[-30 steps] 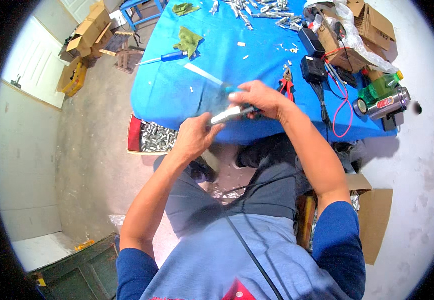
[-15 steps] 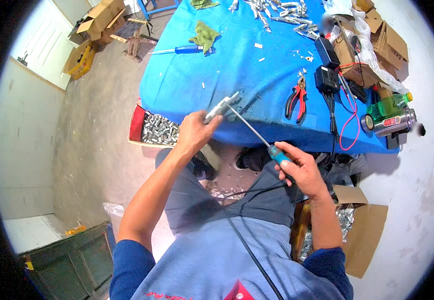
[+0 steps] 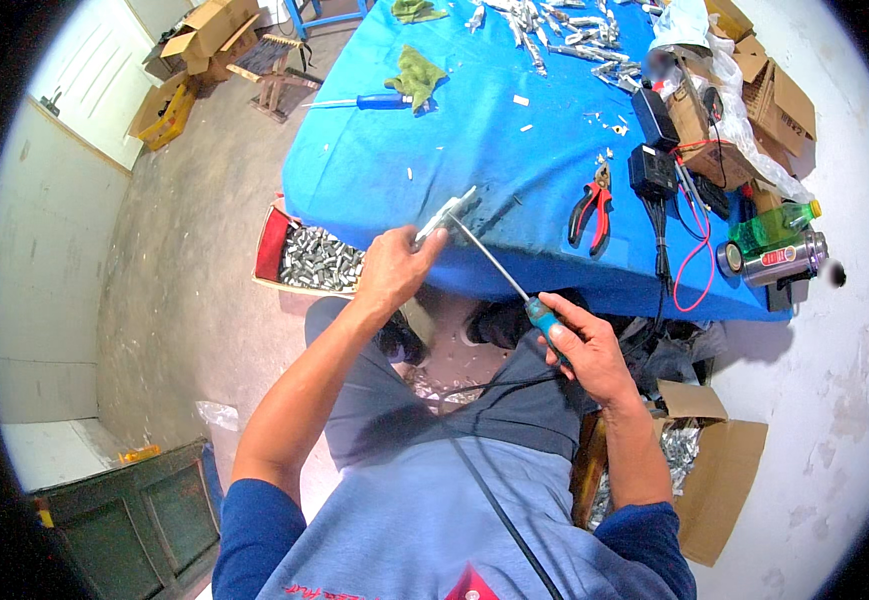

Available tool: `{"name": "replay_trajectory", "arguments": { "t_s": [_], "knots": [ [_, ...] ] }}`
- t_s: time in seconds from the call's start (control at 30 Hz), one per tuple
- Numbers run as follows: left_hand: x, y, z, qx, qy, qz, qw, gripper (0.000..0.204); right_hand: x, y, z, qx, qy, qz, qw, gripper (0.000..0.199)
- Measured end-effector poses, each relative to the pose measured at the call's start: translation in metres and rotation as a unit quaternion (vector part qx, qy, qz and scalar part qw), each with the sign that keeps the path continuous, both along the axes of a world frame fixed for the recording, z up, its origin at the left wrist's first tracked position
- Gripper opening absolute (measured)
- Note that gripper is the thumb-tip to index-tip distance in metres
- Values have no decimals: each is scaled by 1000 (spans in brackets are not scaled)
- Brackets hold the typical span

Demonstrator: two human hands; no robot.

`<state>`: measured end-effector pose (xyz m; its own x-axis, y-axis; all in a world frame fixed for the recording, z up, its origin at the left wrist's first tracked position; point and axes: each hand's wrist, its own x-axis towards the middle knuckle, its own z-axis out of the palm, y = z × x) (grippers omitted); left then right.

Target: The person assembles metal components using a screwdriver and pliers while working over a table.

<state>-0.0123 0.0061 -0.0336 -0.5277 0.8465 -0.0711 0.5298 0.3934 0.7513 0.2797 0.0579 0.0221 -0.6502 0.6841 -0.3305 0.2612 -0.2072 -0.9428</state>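
My left hand [image 3: 394,268] is closed around a slim silver metal part [image 3: 444,217], whose far end points up and right over the near edge of the blue-covered table [image 3: 354,190]. In my right hand [image 3: 589,345] is a screwdriver [image 3: 542,316] with a teal handle and a long thin shaft. Its shaft slants up and left, and the tip meets the side of the metal part; whether it sits in a slot is too small to tell. Red-and-black pliers [image 3: 591,210] lie open on the cloth to the right.
An open box [image 3: 270,240] of small metal cylinders stands below the table's left edge. A blue screwdriver [image 3: 384,101] lies against a green rag [image 3: 416,75]. Silver parts [image 3: 594,45] are heaped farther back. Black adapters [image 3: 651,172], cables, a green bottle [image 3: 769,228] and a flask [image 3: 786,260] crowd the right.
The view has shifted slightly. My right hand and the screwdriver handle have swung a little left, while the tip stays at the metal part. My left hand keeps its hold.
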Motion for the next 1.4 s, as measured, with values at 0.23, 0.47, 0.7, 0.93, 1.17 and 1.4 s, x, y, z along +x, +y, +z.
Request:
{"name": "replay_trajectory", "arguments": {
  "t_s": [0.23,0.47,0.7,0.93,1.17,1.4],
  "knots": [
    [9,-1,0,23,86,11,996,52,-7,-4,15,70,-42,6,997,45],
    [16,0,-11,88,201,15,976,44,-5,-1,18,2,10,15,1000,49],
    [20,3,-13,103,223,18,969,40,-12,-4,14,145,-66,-21,987,37],
    [23,4,-13,74,218,35,972,41,-26,-6,6,575,-154,58,801,38],
    [19,9,-13,84,197,57,975,45,-25,11,-7,584,-121,45,801,39],
    [17,2,-14,52,156,46,985,48,-14,23,25,-52,-22,3,998,45]
  ]
}}
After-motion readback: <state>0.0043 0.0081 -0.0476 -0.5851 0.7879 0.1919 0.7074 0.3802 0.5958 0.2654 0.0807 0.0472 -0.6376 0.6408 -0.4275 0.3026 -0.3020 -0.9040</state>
